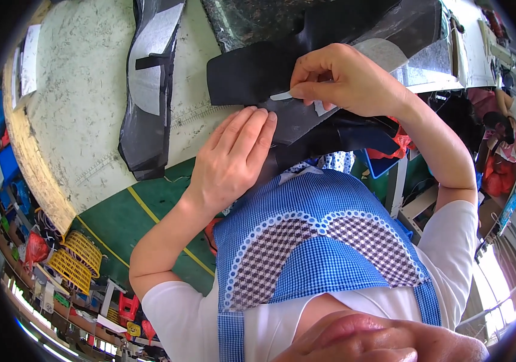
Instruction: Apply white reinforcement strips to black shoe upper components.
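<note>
My left hand [232, 158] lies with its fingers stretched out, fingertips on the lower edge of a black leather-like piece [240, 75]. My right hand [345, 83] pinches a small thin white strip [281, 96] between thumb and fingers, at the border of that piece and a dark grey panel [299, 122]. A bit of white [323, 108] shows under the right hand. The panel hangs toward me over the table's near edge. Whether the strip is stuck down or loose, I cannot tell.
On the worn pale table [77, 90], left of my hands, lies a stack of long dark pieces [143, 136] with a light grey patch. A dark stone-like slab [252, 24] sits beyond. Yellow baskets [74, 262] stand at lower left; another person [505, 123] is far right.
</note>
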Available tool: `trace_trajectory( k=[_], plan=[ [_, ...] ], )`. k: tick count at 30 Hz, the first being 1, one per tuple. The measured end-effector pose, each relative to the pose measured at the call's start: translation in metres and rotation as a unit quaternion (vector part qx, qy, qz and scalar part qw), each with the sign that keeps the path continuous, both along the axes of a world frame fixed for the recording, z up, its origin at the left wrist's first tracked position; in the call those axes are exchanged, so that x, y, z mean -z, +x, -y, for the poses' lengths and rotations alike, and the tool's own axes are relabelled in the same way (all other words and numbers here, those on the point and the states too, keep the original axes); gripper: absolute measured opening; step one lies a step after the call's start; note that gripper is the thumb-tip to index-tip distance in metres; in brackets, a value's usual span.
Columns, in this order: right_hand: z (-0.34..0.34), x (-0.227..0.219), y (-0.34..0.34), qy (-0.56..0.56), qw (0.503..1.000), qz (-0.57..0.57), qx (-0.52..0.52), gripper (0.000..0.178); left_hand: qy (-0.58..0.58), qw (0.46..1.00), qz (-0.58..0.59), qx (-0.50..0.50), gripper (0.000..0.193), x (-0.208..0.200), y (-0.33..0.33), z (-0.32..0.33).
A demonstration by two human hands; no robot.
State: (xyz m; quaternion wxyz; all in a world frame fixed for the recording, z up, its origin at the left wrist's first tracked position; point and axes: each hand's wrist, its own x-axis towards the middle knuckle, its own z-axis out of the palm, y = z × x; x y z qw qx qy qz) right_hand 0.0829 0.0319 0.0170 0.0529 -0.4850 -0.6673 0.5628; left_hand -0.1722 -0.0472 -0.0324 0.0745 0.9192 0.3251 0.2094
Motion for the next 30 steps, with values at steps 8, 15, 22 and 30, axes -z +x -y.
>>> trace_trajectory(
  k=[8, 15, 22, 30],
  plan=[
    [0.004, -0.001, -0.021, 0.272, 0.928, 0.240, -0.082, 0.027, 0.030, 0.998, -0.043, 0.019, 0.022, -0.004, 0.008, -0.010],
    [-0.004, -0.011, 0.051, 0.198, 0.969, 0.136, 0.060, 0.020, 0.002, 0.994, -0.110, 0.024, 0.061, -0.016, 0.019, -0.017],
    [-0.015, -0.013, 0.040, 0.333, 0.867, 0.365, -0.072, 0.030, -0.017, 0.980, -0.191, 0.051, 0.085, -0.049, 0.077, -0.027],
    [-0.020, -0.009, 0.084, 0.387, 0.889, 0.241, -0.036, 0.021, 0.093, 0.956, -0.274, 0.040, 0.047, -0.039, 0.117, -0.033]
  ],
)
